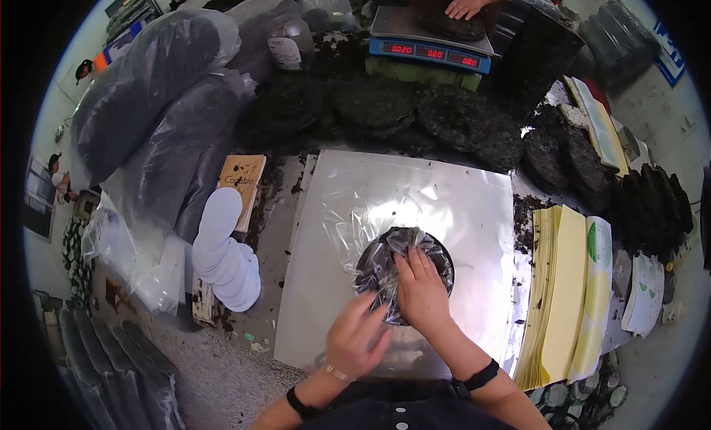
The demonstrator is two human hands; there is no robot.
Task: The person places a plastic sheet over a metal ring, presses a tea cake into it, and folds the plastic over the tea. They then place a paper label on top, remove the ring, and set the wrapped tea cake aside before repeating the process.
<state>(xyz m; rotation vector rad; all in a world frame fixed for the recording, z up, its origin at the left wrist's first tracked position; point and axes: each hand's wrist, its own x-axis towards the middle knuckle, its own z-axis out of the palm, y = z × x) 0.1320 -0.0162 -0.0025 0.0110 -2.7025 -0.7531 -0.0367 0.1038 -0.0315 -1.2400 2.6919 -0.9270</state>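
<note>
A dark round cake (442, 256), wrapped in crinkled clear plastic film (381, 261), rests on a shiny metal sheet (474, 208) in front of me. My right hand (424, 293) lies on the film over the cake, fingers stretched out and pressing its top. At the cake's lower left is my left hand (357, 337), slightly blurred, its fingers apart close to the film's edge. Loose film spreads over the cake's left side. What lies under my right palm is hidden.
White paper discs (235, 271) are stacked at left, beside bagged dark cakes (167, 126). Yellow wrapper sheets (561, 282) lie at right. Several bare dark cakes (374, 108) line the back, before a digital scale (429, 48) where another person's hand (465, 6) rests.
</note>
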